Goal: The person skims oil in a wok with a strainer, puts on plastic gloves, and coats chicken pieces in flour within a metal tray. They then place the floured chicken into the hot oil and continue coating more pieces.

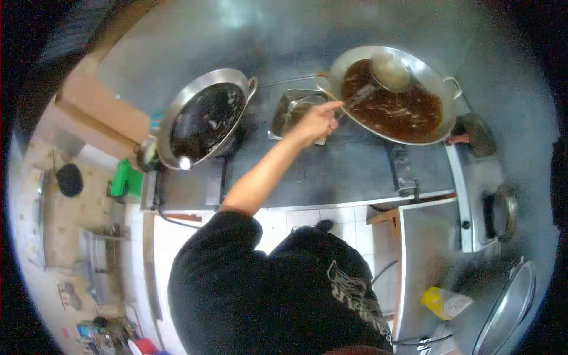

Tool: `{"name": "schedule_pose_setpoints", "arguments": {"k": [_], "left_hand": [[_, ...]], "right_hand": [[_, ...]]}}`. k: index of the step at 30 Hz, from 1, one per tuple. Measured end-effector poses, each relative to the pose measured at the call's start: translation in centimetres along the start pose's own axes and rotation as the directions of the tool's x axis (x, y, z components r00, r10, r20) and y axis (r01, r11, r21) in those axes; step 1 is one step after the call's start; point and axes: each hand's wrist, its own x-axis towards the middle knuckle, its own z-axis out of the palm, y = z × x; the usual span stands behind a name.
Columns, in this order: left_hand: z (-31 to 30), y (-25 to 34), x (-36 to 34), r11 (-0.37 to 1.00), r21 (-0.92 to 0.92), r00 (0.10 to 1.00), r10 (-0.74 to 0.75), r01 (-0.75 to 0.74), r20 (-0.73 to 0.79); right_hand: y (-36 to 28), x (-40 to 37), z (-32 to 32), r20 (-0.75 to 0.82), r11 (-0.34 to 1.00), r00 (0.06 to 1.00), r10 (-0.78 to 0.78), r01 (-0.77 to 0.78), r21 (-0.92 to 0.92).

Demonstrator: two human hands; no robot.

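Observation:
My left hand [319, 123] is closed around the handle of a round skimmer [390, 72], with one finger stretched along it. Motion blurs the handle and the skimmer's head, so I cannot make out its mesh. The head is over the far side of a wide steel wok [448, 112] of brown liquid [393, 112]. Below my wrist and fingers, a square metal tray [284, 118] holds a round utensil, partly covered by the hand. To the left stands a second two-handled wok [177, 112] with very dark liquid [207, 121]. My right hand is not in view.
A small stove [467, 201] with a dark pan [476, 135] stands at the right. Nearer are a yellow packet [447, 302] and a large round steel vessel [503, 310]. Cardboard boxes [97, 118] and a green container [126, 178] are on the left.

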Motion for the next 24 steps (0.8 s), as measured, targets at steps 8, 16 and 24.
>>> {"name": "schedule_pose_setpoints", "arguments": {"k": [8,16,24], "left_hand": [[-7.5,-4.9,-2.4,0.578,0.802,0.696,0.514,0.151,-0.501],[-7.0,-20.2,-8.2,0.303,0.842,0.842,0.178,0.446,-0.51],[-5.9,-21.7,-14.0,0.685,0.729,0.932,0.268,-0.006,-0.245]], "right_hand": [[-4.3,1.4,-0.7,0.082,0.987,0.997,0.01,0.003,-0.16],[-6.4,2.8,-0.6,0.139,0.967,0.99,0.03,0.007,-0.256],[-9.0,4.3,-1.3,0.19,0.938,0.981,0.045,0.024,-0.346]]}}
